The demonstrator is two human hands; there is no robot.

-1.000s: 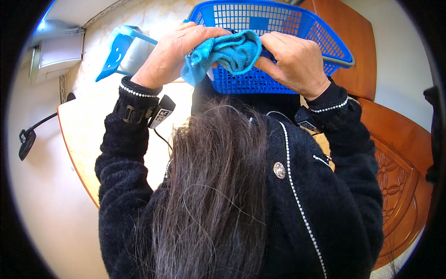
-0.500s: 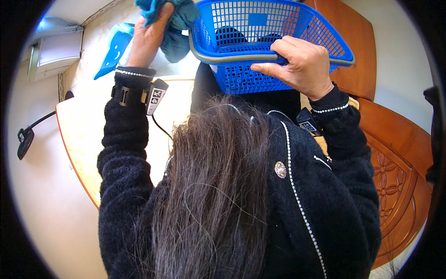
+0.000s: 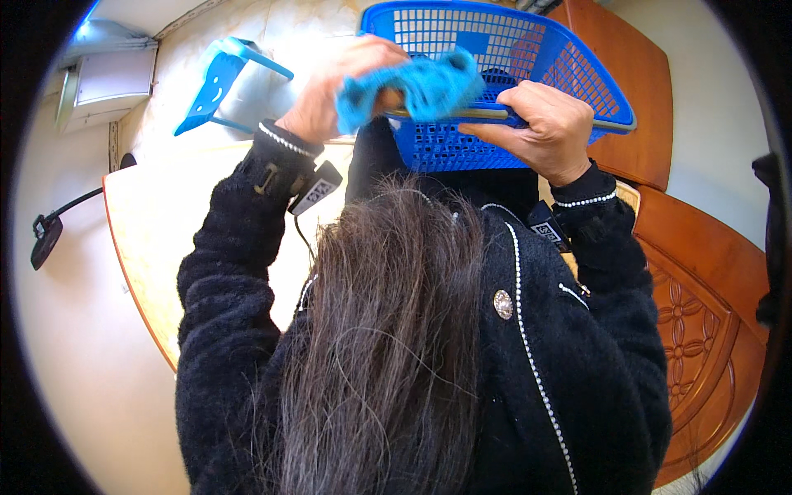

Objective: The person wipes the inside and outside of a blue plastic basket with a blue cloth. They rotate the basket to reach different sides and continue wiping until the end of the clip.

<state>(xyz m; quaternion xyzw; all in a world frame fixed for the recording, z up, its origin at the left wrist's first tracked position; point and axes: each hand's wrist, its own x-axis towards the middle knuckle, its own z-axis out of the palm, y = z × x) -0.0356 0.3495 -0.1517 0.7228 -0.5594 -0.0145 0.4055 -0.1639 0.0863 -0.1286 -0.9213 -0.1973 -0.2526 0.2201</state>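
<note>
A blue plastic basket (image 3: 462,150) with lattice sides and a grey-edged handle stands in front of me at the top of the view. My right hand (image 3: 551,124) is closed around the handle along the near rim, thumb pointing left. In my left hand (image 3: 351,78) a crumpled teal cloth (image 3: 429,85) is gripped, slightly blurred. It lies over the near-left part of the rim and handle, hiding that stretch. Some of my left fingers are covered by the cloth.
A light blue stool (image 3: 216,82) stands on the floor at the far left. A pale tabletop (image 3: 157,223) lies beside my left forearm. Brown carved wooden furniture (image 3: 693,322) fills the right side, and a white box-shaped unit (image 3: 114,76) is at the upper left.
My left hand has brought the cloth from the upper left down and right onto the basket's near rim. My right hand keeps its grip, shifted only slightly.
</note>
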